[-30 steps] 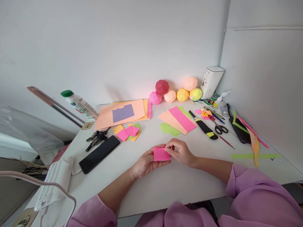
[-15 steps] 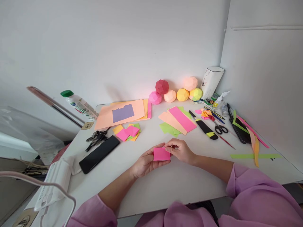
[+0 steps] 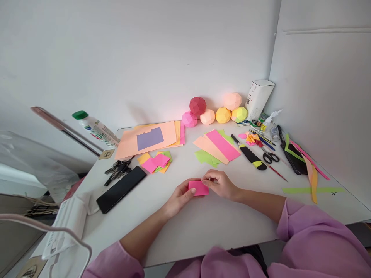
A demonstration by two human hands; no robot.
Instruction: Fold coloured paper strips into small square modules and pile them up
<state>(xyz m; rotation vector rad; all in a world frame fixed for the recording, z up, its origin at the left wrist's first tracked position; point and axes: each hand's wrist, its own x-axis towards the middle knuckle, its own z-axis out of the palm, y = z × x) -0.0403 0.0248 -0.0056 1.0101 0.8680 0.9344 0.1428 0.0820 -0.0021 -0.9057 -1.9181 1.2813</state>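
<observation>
A small pink piece of paper [image 3: 199, 188], rectangular and seemingly folded, is held between both hands above the front of the white table. My left hand [image 3: 181, 199] grips its left side, thumb on top and the fingers behind, partly hidden. At the upper right corner my right hand [image 3: 222, 184] pinches the paper between thumb and fingers. Beyond the hands lie pink, peach and green paper strips [image 3: 222, 146]. Small squares of coloured paper [image 3: 155, 162] are piled to the left.
A black phone [image 3: 121, 189] and keys [image 3: 120, 170] lie left. Large paper sheets [image 3: 127, 144] and faceted paper balls [image 3: 198, 106] sit by the wall. To the right are a utility knife [image 3: 252, 156], scissors [image 3: 271, 157], glue bottle [image 3: 268, 122] and paper offcuts [image 3: 311, 177].
My left thumb has moved rightward onto the face of the pink paper, and the left fingers beneath have drawn in behind it. My right hand keeps its pinch at the corner.
</observation>
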